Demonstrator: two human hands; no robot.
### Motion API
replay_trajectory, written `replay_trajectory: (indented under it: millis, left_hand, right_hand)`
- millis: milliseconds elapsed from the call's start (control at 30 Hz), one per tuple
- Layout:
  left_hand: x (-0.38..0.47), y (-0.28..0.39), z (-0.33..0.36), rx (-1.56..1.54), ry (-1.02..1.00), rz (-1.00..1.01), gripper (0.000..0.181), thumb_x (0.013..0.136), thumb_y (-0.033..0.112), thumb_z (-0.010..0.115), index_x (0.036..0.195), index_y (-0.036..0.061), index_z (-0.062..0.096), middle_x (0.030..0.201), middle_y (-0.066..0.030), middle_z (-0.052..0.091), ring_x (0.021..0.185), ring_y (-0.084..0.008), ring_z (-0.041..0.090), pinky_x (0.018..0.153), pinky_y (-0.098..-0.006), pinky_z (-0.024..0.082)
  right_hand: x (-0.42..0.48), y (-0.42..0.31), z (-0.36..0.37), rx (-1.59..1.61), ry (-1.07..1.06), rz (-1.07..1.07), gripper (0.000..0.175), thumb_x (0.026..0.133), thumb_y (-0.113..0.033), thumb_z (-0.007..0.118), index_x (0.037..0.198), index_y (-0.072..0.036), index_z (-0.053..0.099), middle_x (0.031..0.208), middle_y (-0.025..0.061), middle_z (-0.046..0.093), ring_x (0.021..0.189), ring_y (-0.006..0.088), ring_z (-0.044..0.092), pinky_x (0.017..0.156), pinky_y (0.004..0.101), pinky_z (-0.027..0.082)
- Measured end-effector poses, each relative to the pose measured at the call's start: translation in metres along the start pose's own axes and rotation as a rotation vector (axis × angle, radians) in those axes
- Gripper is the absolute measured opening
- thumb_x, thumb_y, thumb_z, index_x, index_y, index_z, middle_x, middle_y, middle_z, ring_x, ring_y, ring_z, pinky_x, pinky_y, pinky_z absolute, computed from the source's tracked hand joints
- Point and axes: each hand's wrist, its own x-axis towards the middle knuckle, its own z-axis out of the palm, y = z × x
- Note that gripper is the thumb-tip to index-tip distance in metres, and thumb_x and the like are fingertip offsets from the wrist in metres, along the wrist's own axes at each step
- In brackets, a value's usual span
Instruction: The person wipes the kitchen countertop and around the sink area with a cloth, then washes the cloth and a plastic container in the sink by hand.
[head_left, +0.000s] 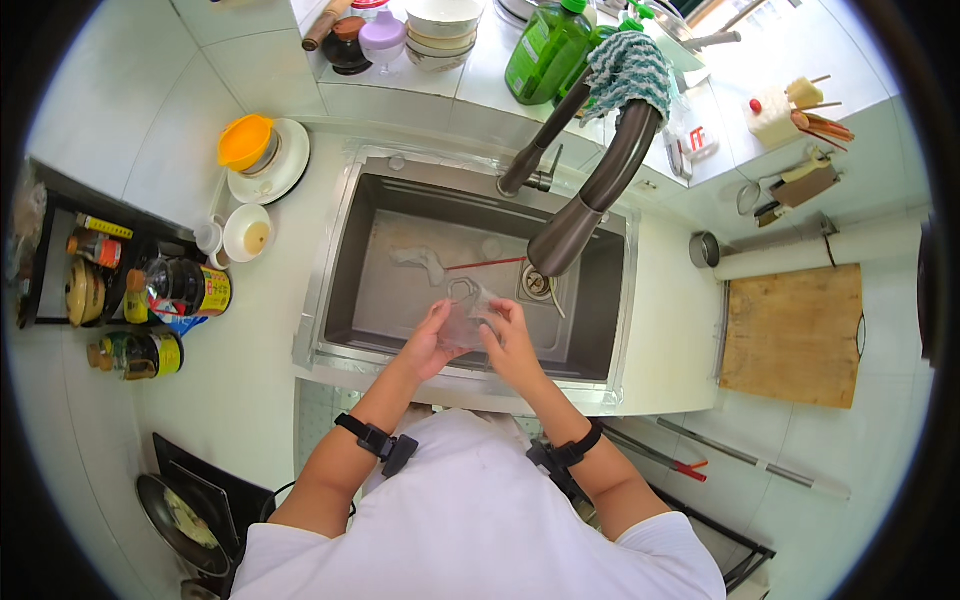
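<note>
Over the front part of a dark metal sink (375, 300), my left hand (431, 345) supports the left side of a clear plastic container (465, 326). Its exact kind is hard to make out, though a loop or rim shows at its far end. My right hand (511, 345) has its fingers bent against the right side of the same container. Beyond it on the sink floor lie a crumpled whitish piece (424, 262), perhaps cloth or film, and a thin red stick (486, 263). A drain strainer (537, 283) with a pale strip (557, 298) beside it sits to the right.
A dark pull-down faucet (577, 232), draped with a striped cloth (628, 75), reaches over the sink's right side. Left are a white bowl (247, 234), a stacked plate (289, 169) and bottles (187, 287). A wooden cutting board (791, 337) stands right; green soap bottles (546, 56) are behind.
</note>
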Motion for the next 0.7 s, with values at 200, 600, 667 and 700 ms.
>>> replay_trajectory:
  millis: [200,600,667,700]
  left_hand:
    - [0.006,0.003,-0.013,0.098,-0.005,-0.033,0.029,0.091,0.039,0.047,0.112,0.0218,0.039,0.112,-0.0002,0.05,0.103,-0.0163,0.051,0.083,-0.0399,0.043]
    - [0.011,0.013,-0.015,0.143,-0.026,-0.064,0.031,0.091,0.041,0.047,0.111,0.0188,0.041,0.11,-0.0029,0.05,0.104,-0.0202,0.049,0.084,-0.0452,0.042]
    - [0.013,0.02,-0.016,0.113,-0.095,-0.11,0.033,0.091,0.043,0.045,0.112,0.0169,0.042,0.111,-0.0041,0.05,0.105,-0.0214,0.049,0.085,-0.0463,0.041]
    - [0.014,0.024,-0.018,0.082,-0.153,-0.154,0.036,0.091,0.044,0.044,0.112,0.015,0.042,0.111,-0.0054,0.051,0.105,-0.0226,0.049,0.087,-0.0474,0.041]
  right_hand:
    - [-0.009,0.002,0.007,-0.227,-0.061,0.107,0.024,0.085,-0.02,0.053,0.097,-0.003,0.063,0.102,0.0122,0.055,0.1,0.0302,0.046,0.089,0.0408,0.033]
    - [0.017,-0.008,-0.004,0.56,-0.215,0.535,0.055,0.093,-0.04,0.042,0.129,0.001,0.036,0.122,0.0167,0.05,0.112,0.0254,0.048,0.093,0.0352,0.039]
    - [0.019,-0.014,0.003,0.074,-0.477,0.281,0.063,0.085,-0.045,0.052,0.13,-0.003,0.038,0.123,0.0217,0.047,0.119,0.0313,0.041,0.095,0.0384,0.037]
    - [0.02,-0.025,0.005,0.071,-0.473,0.284,0.063,0.085,-0.045,0.052,0.13,-0.003,0.038,0.123,0.0217,0.047,0.119,0.0313,0.041,0.095,0.0384,0.037]
